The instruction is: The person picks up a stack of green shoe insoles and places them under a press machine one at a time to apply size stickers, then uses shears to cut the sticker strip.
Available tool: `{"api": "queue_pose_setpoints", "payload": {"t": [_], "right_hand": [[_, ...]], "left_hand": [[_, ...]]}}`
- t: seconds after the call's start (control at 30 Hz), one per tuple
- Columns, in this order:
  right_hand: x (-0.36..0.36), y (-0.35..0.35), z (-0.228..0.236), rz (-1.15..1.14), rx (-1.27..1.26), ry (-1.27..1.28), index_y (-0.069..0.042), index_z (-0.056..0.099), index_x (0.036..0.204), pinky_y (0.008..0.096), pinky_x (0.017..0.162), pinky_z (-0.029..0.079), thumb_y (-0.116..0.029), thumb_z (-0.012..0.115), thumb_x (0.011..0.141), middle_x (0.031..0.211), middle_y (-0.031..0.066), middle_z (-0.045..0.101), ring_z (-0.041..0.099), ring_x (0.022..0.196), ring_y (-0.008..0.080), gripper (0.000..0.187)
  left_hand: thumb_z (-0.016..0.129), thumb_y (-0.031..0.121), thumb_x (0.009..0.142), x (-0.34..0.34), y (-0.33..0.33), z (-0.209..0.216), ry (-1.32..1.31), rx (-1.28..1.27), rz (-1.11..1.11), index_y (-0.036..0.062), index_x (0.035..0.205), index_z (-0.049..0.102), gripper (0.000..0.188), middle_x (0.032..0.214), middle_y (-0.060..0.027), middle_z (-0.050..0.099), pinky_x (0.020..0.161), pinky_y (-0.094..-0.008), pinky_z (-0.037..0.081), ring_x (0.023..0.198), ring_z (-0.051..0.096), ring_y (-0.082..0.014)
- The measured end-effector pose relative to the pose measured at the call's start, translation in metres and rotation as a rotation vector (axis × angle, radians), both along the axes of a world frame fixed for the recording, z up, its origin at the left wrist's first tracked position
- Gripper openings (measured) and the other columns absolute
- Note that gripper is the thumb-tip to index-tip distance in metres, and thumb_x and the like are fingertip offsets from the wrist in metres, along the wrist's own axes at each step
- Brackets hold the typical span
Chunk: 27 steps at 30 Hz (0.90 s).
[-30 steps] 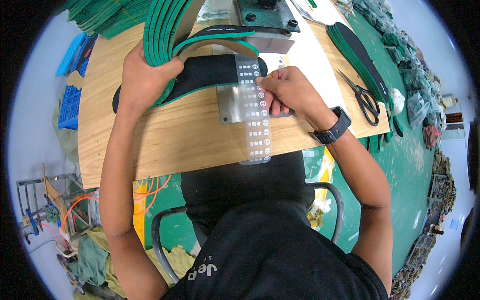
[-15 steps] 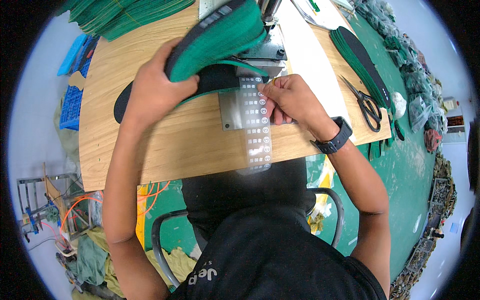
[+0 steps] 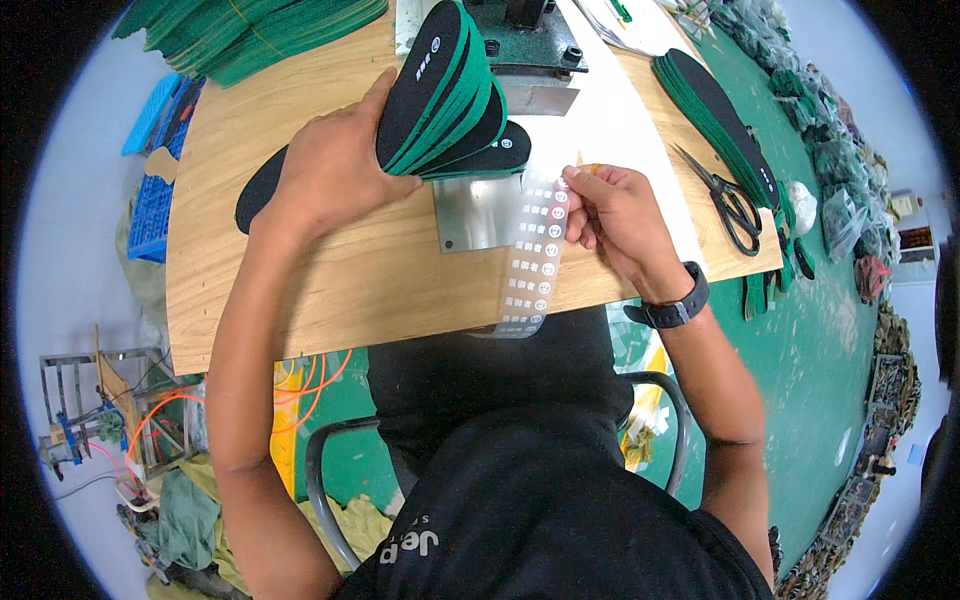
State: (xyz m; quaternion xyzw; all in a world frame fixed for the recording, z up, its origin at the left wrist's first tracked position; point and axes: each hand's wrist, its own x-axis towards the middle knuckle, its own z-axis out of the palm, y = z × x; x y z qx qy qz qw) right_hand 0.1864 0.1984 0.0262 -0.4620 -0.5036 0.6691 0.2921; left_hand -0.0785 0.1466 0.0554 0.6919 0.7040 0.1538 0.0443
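My left hand [image 3: 335, 165] is closed around a fanned stack of insoles [image 3: 440, 95], black on top with green undersides, tilted up off the table. Beneath it, another black insole [image 3: 510, 150] lies with one end over a metal plate [image 3: 470, 215] and bears a small white mark. Its other black end shows left of my wrist. Between thumb and fingers, my right hand [image 3: 615, 215] pinches the upper end of a clear strip of white printed transfers [image 3: 535, 265], which hangs over the table's front edge. The strip's top is beside the insole's marked end.
A dark press machine [image 3: 525, 45] with a metal plate stands at the back. More insoles [image 3: 715, 125] and black scissors [image 3: 725, 200] lie to the right. Green sheets [image 3: 240, 35] are piled at the back left. A blue crate [image 3: 160, 200] stands beyond the left edge.
My right hand has moved right with the strip, off the insole, whose white mark now shows. The insole stack has shifted left and fans out, showing its printed end. The press parts look farther back.
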Motion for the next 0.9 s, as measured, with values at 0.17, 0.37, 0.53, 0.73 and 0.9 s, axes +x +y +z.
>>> {"api": "queue_pose_setpoints", "payload": {"t": [0.17,0.37,0.53,0.73,0.9], "right_hand": [[0.0,0.004,-0.006,-0.046,-0.005,0.061,-0.002,0.058,0.077,0.0188,0.041,0.041,-0.018,0.052,0.094,0.063,0.0056,0.061,0.055,0.047,0.0101,0.024],[-0.009,0.0,-0.006,-0.046,0.082,0.087,-0.001,0.059,0.078,0.021,0.046,0.043,-0.017,0.053,0.092,0.068,0.0064,0.062,0.057,0.053,0.0108,0.022],[-0.029,0.013,0.007,0.223,0.03,-0.213,0.0,0.061,0.075,0.0187,0.038,0.041,-0.018,0.054,0.093,0.061,0.0058,0.062,0.057,0.045,0.0098,0.026],[-0.035,0.021,0.009,0.285,0.062,-0.315,-0.001,0.062,0.074,0.0191,0.036,0.042,-0.019,0.054,0.093,0.059,0.0063,0.063,0.057,0.043,0.0095,0.028],[-0.036,0.021,0.007,0.25,0.087,-0.294,0.002,0.061,0.075,0.0223,0.038,0.043,-0.018,0.054,0.092,0.059,0.0085,0.062,0.059,0.046,0.0125,0.027]], "left_hand": [[0.072,0.017,0.062,-0.007,-0.003,0.006,-0.15,-0.043,-0.061,0.011,0.141,0.032,0.089,0.096,-0.023,0.063,0.078,-0.0425,0.048,0.087,0.061,-0.0392],[0.066,0.014,0.061,-0.017,-0.01,0.001,-0.502,0.101,-0.029,0.0142,0.14,0.037,0.084,0.084,-0.0197,0.064,0.075,-0.0348,0.049,0.074,0.061,-0.0311],[0.067,0.014,0.066,-0.043,-0.009,-0.008,-0.695,0.335,0.04,0.0039,0.121,0.054,0.058,0.084,-0.0094,0.065,0.073,-0.0283,0.047,0.072,0.057,-0.0164],[0.067,0.014,0.07,-0.045,-0.009,-0.006,-0.709,0.309,0.104,-0.0005,0.096,0.059,0.031,0.075,0.0007,0.058,0.064,-0.0238,0.045,0.066,0.049,-0.0071],[0.067,0.013,0.07,-0.047,-0.007,-0.011,-0.684,0.316,0.067,-0.0007,0.096,0.059,0.031,0.076,-0.0002,0.059,0.064,-0.0241,0.045,0.066,0.049,-0.0073]]}}
